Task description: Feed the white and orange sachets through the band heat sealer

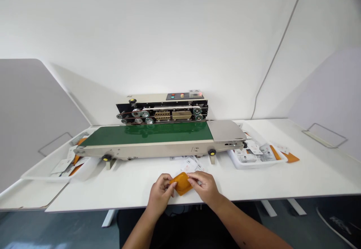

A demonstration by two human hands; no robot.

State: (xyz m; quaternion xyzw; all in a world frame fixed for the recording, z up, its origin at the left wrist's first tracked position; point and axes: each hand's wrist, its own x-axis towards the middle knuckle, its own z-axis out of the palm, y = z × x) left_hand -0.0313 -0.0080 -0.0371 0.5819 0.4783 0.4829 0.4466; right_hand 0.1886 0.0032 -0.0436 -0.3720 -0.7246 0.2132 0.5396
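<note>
An orange pouch is held between both hands just above the front part of the table. My left hand pinches its left corner, thumb on top. The fingers of my right hand are closed on its upper right edge. Behind the pouch, several white printed packets lie on the table, partly under the conveyor. A band sealing machine with a green conveyor belt stands beyond my hands. What is inside the pouch, if anything, is hidden.
At the left end of the conveyor sits a white bin with orange and white packets. Another white bin of packets is at the right, an orange pouch beside it. The white table ends near my body.
</note>
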